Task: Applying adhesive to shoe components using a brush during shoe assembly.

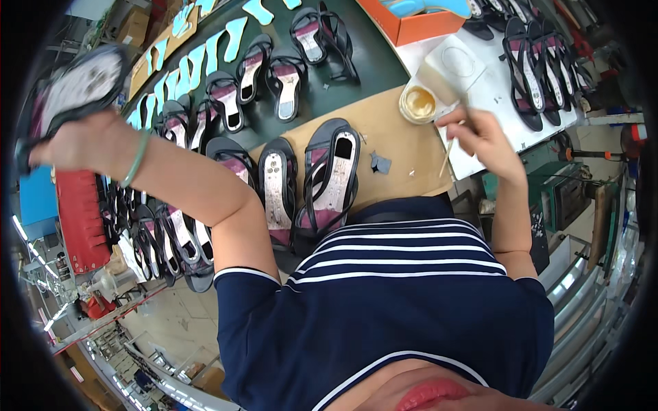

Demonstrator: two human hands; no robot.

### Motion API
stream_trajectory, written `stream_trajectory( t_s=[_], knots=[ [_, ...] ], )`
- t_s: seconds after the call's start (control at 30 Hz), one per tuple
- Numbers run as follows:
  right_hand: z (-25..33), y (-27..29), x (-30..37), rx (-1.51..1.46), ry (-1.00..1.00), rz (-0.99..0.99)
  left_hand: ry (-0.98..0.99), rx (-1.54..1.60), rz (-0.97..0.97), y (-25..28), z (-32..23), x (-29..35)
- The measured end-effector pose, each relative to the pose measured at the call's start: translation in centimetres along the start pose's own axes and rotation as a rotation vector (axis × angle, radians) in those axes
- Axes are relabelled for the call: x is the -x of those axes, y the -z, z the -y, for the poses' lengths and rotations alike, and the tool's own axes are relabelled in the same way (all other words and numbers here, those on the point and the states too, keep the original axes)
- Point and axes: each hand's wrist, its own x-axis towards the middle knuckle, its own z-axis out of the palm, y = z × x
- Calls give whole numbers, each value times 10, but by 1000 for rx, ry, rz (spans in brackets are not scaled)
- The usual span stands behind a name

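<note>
My left hand (86, 140) is raised at the far left, its fingers closed around a black strappy sandal (86, 89) whose pale insole faces up. On the right, my right hand (483, 140) pinches the handle of a brush (465, 104), blurred by motion. Just left of the brush stands an open jar of yellowish glue (418, 104). Several sandals lie in front of me, among them a black one with a pale, stained insole and a dark heel patch (336, 175) and another beside it (277, 185).
Brown cardboard (401, 185) covers the near work surface, with a grey scrap (380, 163) on it. More sandals stand on the dark green table (329, 103), with light-blue insole pieces (195, 65) behind. At the back is an orange box (428, 27); other sandals (526, 85) sit at right.
</note>
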Motion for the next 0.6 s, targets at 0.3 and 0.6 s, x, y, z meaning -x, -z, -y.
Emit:
stream_trajectory(
  t_s=[0.3,0.6],
  knots=[
    [-50,-91,-43,401,-84,188,-194,-196,-27,37,-38,-14],
    [-59,-100,-55,156,-376,221,152,-256,155,30,-5,-2]
  ],
)
